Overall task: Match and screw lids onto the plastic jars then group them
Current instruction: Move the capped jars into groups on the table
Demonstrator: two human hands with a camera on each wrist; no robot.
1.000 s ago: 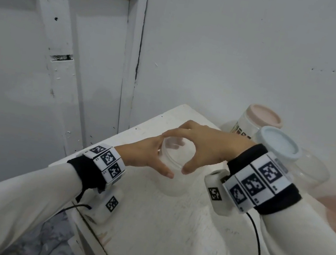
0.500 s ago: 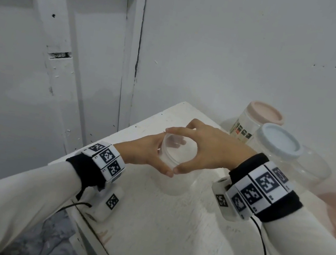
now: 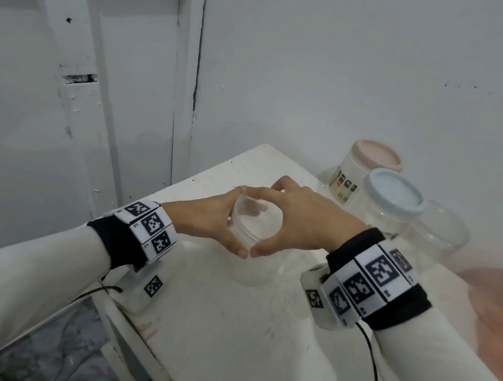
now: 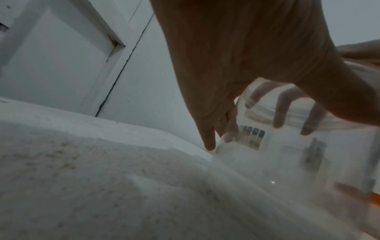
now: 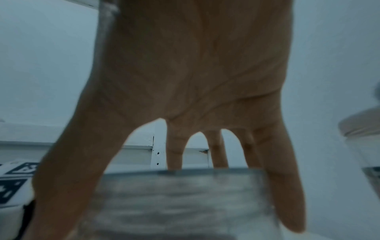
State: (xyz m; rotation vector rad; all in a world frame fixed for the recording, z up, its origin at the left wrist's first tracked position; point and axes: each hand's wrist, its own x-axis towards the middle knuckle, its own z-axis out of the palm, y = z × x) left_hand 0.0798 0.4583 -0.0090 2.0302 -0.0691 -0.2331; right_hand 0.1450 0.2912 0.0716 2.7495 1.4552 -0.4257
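Clear plastic jar [image 3: 251, 257]: left hand [image 3: 205, 215] grips body, right hand [image 3: 302, 219] clamps round transparent lid [image 3: 257, 216], likely mid-screwing; pink-lidded jar [image 3: 364, 173], blue-lidded jar [image 3: 392, 201] done, grouping left.

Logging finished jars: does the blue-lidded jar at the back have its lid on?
On. The pale blue lid sits flat over the mouth of the clear jar. How tightly it is screwed cannot be told.
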